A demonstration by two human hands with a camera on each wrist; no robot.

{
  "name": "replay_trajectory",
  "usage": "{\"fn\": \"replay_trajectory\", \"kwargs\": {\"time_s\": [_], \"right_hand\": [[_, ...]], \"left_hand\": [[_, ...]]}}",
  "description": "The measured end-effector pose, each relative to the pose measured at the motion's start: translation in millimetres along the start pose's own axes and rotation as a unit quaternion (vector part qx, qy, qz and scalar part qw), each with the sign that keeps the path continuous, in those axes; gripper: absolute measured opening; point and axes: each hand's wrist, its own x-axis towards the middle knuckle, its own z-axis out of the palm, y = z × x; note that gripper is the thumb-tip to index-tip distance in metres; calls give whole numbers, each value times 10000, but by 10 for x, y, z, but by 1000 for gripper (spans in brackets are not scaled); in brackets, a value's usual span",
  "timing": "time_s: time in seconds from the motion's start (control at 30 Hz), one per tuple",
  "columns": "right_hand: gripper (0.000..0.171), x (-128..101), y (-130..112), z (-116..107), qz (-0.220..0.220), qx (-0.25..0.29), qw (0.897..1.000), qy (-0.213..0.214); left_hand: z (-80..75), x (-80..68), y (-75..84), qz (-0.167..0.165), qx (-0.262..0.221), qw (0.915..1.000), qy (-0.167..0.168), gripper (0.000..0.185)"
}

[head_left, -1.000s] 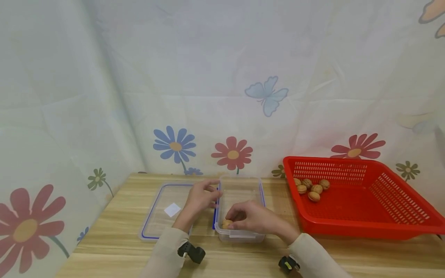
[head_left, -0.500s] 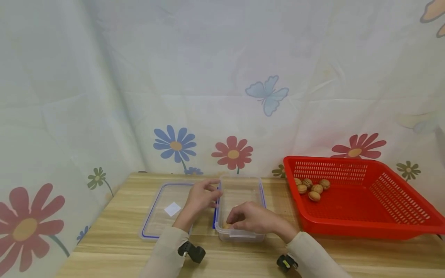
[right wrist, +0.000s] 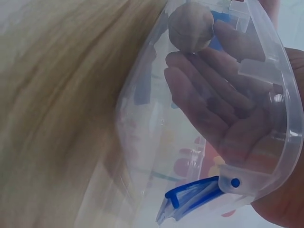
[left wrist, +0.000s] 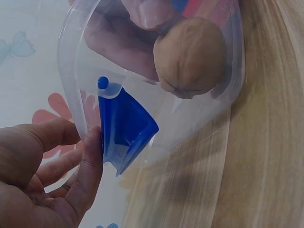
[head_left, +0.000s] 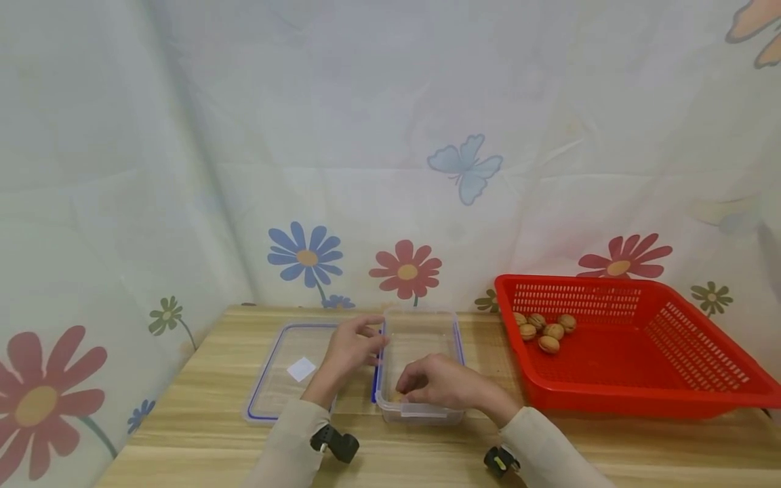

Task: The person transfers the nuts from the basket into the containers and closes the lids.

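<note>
**Walnut set down inside the clear container**

The right hand point(head_left: 441, 386) is lowered into the clear container point(head_left: 421, 325), fingers relaxed and extended beside a walnut point(left wrist: 191, 56) resting on the container floor near its front left corner. The left hand point(head_left: 350, 349) is held against the container's left rim, thumb pressed by the blue latch point(left wrist: 124, 124). The container's long axis runs away from the person across the bench point(head_left: 201, 379).
</note>
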Motion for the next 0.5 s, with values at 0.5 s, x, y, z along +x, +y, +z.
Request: {"fn": "replay_trajectory", "kwargs": {"time_s": [0.5], "right_hand": [[19,-85,-78,-132,7,-112,9994,336]], "left_hand": [[-6,8,-19,-25,-123,9999,-26,46]]}}
